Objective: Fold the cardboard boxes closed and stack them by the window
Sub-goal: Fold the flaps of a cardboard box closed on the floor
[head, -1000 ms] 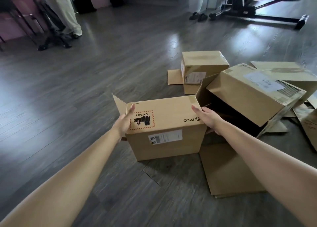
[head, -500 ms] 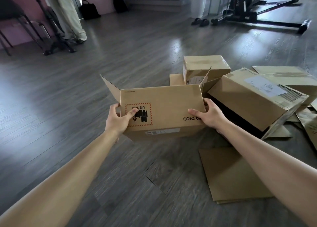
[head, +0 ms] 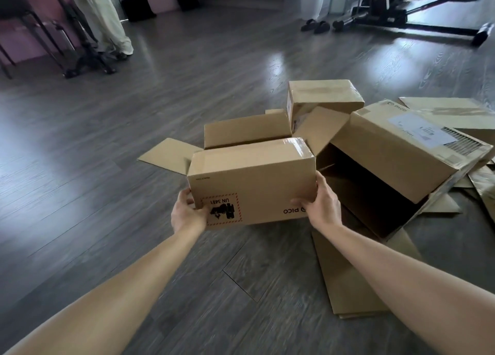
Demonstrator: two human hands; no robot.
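A brown cardboard box [head: 257, 177] with a PICO logo and a red-bordered UN 3481 label is tipped away from me, its flaps standing open on the far side. My left hand [head: 187, 214] grips its near left corner with the thumb over the label. My right hand [head: 320, 207] grips the near right corner, thumb on the face by the logo. A smaller taped box [head: 324, 96] stands behind it. To the right, a large box [head: 396, 151] lies on its side with its mouth open toward me.
A flat cardboard sheet [head: 356, 279] lies on the grey wood floor under my right arm, with more flattened pieces [head: 479, 183] at the far right. A person's legs [head: 107, 19] stand at the back left by a black stand. Sandals [head: 316, 26] and black equipment sit at the back right.
The box went from standing on the floor under my palms to being tipped away from me, so its taped side and open flaps came into view. Both hands shifted to grip the near corners.
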